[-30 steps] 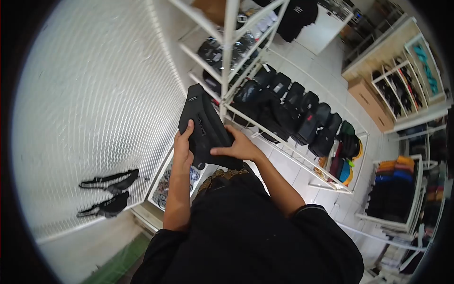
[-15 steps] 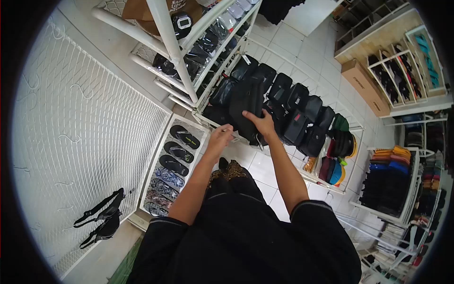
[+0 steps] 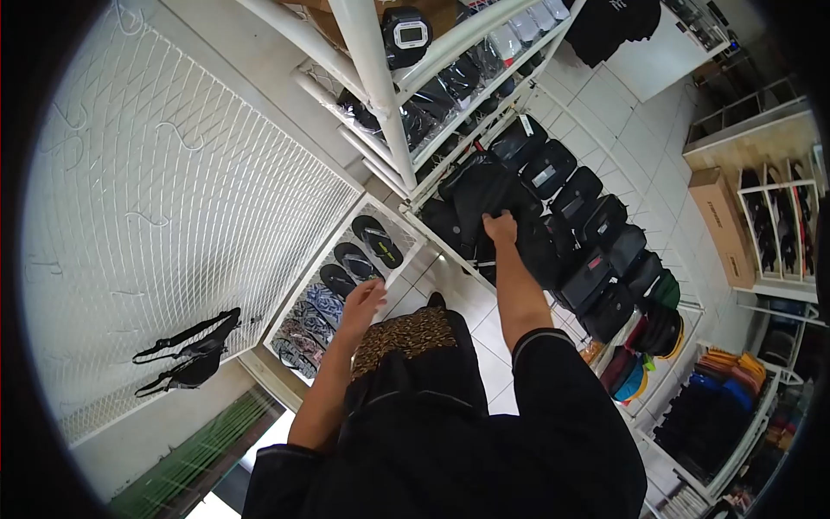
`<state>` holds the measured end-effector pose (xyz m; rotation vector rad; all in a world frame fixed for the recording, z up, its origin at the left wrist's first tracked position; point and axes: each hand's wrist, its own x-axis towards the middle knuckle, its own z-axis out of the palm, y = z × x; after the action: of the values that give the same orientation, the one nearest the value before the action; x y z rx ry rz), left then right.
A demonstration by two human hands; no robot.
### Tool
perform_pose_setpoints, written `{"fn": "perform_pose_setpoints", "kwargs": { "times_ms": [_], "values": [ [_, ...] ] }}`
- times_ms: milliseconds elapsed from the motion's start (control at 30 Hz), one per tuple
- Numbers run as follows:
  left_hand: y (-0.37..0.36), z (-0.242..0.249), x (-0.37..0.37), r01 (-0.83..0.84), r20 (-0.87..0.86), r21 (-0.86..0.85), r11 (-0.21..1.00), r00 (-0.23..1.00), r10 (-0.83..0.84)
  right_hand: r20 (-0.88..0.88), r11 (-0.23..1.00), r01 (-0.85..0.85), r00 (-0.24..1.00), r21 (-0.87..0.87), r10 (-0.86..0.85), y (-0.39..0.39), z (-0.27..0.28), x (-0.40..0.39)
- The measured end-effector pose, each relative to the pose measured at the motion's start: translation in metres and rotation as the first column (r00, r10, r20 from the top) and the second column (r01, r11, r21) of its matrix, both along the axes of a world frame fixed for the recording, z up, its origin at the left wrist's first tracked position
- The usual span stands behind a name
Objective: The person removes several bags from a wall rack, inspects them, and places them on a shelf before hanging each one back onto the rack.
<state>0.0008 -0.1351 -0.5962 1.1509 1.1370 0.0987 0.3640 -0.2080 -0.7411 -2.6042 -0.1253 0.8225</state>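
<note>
My right hand (image 3: 501, 228) grips the edge of a dark, soft-looking black bag (image 3: 491, 186) over the left end of the rack. Around it, several black zipped bags (image 3: 596, 281) sit in rows, some with small labels. My left hand (image 3: 365, 303) hovers over the front edge of the flip-flop tray, its fingers loosely bent and apart, holding nothing that I can see. Below and beside it are black flip-flops (image 3: 378, 242) and patterned ones (image 3: 303, 327) in the white tray (image 3: 406, 266).
A white mesh panel (image 3: 199, 190) with hooks rises at the left, a black strapped item (image 3: 194, 363) hanging on it. White shelving (image 3: 372, 69) with a digital watch (image 3: 408, 36) stands close ahead. Caps (image 3: 627, 372) and folded clothes (image 3: 709, 406) lie to the right.
My right hand has pushed the black bag forward and lowered it among the others. My left hand has drawn away from it, back toward my body. The view has shifted.
</note>
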Motion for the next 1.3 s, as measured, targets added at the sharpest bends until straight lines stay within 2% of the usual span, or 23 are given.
{"fn": "perform_pose_setpoints", "kwargs": {
  "times_ms": [67,133,233,267,333,433,500,600,667,733,767,800,867,933,967,1000,1067,1133,1167,1200,1300],
  "values": [
    [0.003,-0.01,-0.024,-0.096,-0.121,-0.096,0.991,0.989,0.084,0.071,0.999,0.049,0.996,0.021,-0.05,-0.004,0.0,-0.014],
    [0.001,-0.008,-0.041,-0.134,-0.107,-0.123,0.983,0.987,0.121,0.135,0.996,0.073,0.988,0.05,-0.08,-0.007,0.008,-0.034],
    [-0.009,0.001,-0.055,-0.18,-0.057,-0.165,0.97,0.983,0.173,0.368,0.946,-0.147,0.929,0.288,0.032,-0.016,0.024,-0.074],
    [-0.01,0.001,-0.059,-0.198,-0.042,-0.161,0.967,0.98,0.194,0.381,0.941,-0.171,0.923,0.293,0.049,-0.017,0.026,-0.09],
    [-0.014,-0.005,-0.072,-0.183,-0.029,-0.187,0.965,0.983,0.181,0.159,0.813,-0.187,0.98,0.551,0.118,-0.014,0.042,-0.134],
    [-0.013,-0.015,-0.097,-0.235,0.03,-0.212,0.949,0.969,0.246,0.074,0.705,-0.26,0.956,0.66,0.283,0.002,0.08,-0.224],
    [-0.007,-0.014,-0.117,-0.247,0.097,-0.167,0.955,0.959,0.265,0.026,0.638,-0.339,0.894,0.691,0.447,0.017,0.093,-0.283],
    [0.012,-0.017,-0.157,-0.367,0.165,-0.144,0.919,0.907,0.388,0.017,0.474,-0.416,0.765,0.776,0.643,0.045,0.133,-0.365],
    [0.025,0.005,-0.192,-0.441,0.194,-0.065,0.895,0.874,0.445,0.012,0.384,-0.428,0.681,0.818,0.733,0.066,0.147,-0.408],
    [0.038,0.024,-0.229,-0.555,0.303,0.01,0.832,0.795,0.526,0.06,0.305,-0.479,0.607,0.823,0.792,0.087,0.18,-0.449],
    [0.044,0.035,-0.252,-0.576,0.263,0.064,0.815,0.797,0.543,0.119,0.275,-0.561,0.565,0.781,0.816,0.098,0.196,-0.467],
    [0.051,0.049,-0.27,-0.64,0.281,0.052,0.767,0.746,0.604,0.126,0.266,-0.592,0.537,0.761,0.834,0.109,0.202,-0.484],
    [0.065,0.062,-0.315,-0.743,0.274,0.159,0.65,0.666,0.694,0.219,0.158,-0.589,0.516,0.792,0.828,0.13,0.224,-0.521],
    [0.081,0.072,-0.357,-0.825,0.392,0.189,0.533,0.561,0.729,0.233,0.099,-0.615,0.436,0.783,0.87,0.151,0.248,-0.551],
    [0.09,0.081,-0.376,-0.855,0.382,0.239,0.46,0.518,0.765,0.246,0.069,-0.608,0.419,0.791,0.874,0.163,0.254,-0.566],
    [0.091,0.104,-0.391,-0.895,0.419,0.242,0.375,0.445,0.791,0.263,0.036,-0.602,0.402,0.798,0.877,0.176,0.26,-0.581],
    [0.103,0.12,-0.422,-0.918,0.503,0.332,0.217,0.367,0.783,0.332,-0.046,-0.608,0.367,0.793,0.869,0.196,0.282,-0.61],
    [0.111,0.13,-0.443,-0.912,0.547,0.386,0.14,0.348,0.761,0.354,-0.062,-0.646,0.333,0.761,0.874,0.215,0.297,-0.638],
    [0.114,0.132,-0.45,-0.895,0.574,0.438,0.088,0.354,0.738,0.453,-0.14,-0.653,0.34,0.744,0.824,0.226,0.296,-0.653],
    [0.114,0.132,-0.454,-0.885,0.579,0.46,0.073,0.362,0.731,0.541,-0.211,-0.66,0.346,0.721,0.766,0.233,0.296,-0.666],
    [0.105,0.127,-0.454,-0.883,0.59,0.465,0.06,0.359,0.723,0.622,-0.231,-0.714,0.348,0.661,0.701,0.244,0.287,-0.696]
  ]
}}
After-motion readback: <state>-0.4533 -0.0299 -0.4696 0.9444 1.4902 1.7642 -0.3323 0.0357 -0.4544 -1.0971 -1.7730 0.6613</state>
